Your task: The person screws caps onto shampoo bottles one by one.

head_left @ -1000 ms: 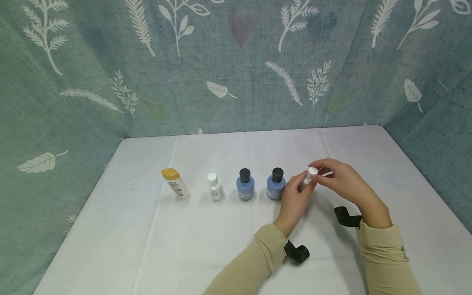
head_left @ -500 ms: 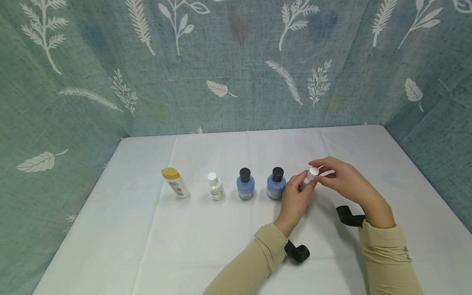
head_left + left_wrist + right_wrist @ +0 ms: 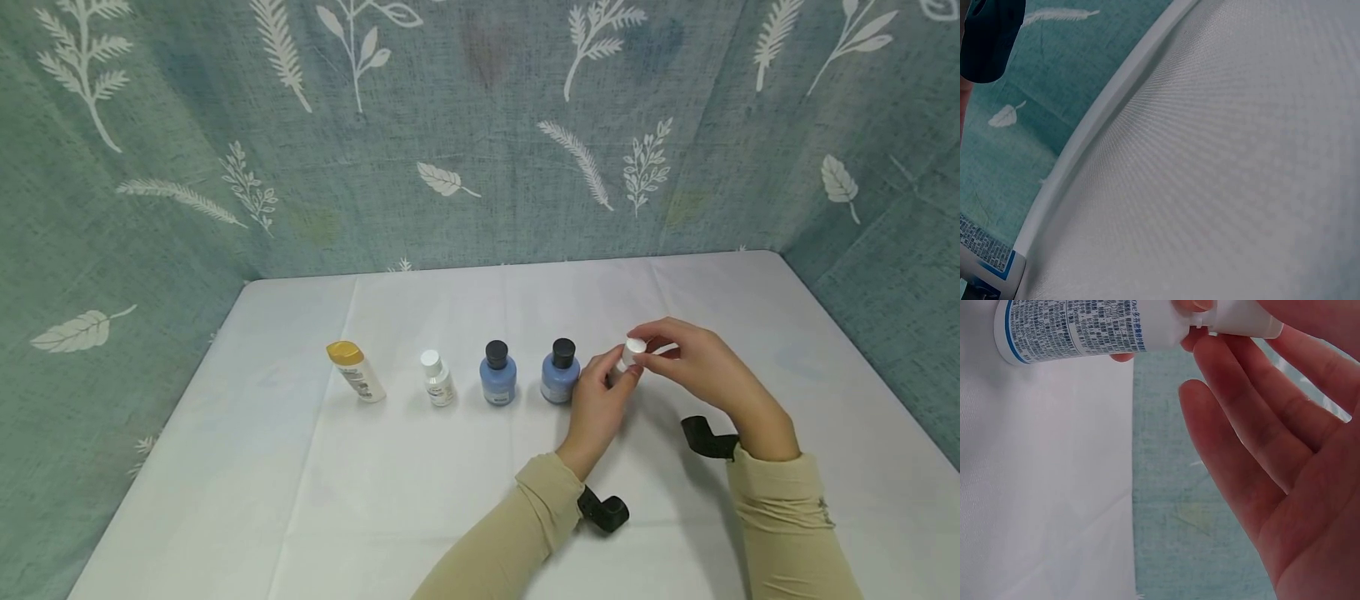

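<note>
At the right end of a row of bottles, my left hand [image 3: 600,408] grips the body of a small white bottle [image 3: 1085,328] with dense blue print. My right hand [image 3: 697,367] pinches its white cap [image 3: 634,347] between thumb and fingers. In the right wrist view, a narrow gap shows below the cap [image 3: 1244,319], and the lower fingers extend away from the bottle. Most of the bottle's body is hidden by my left hand in the head view. Only a corner of the printed bottle [image 3: 997,269] enters the left wrist view.
Left of my hands stand a blue bottle [image 3: 559,379] with a black cap, close by my left hand, and a second blue one [image 3: 498,382]. Farther left are a small white bottle [image 3: 439,385] and a yellow-capped bottle [image 3: 360,377]. A patterned curtain [image 3: 480,167] borders the white table [image 3: 390,500].
</note>
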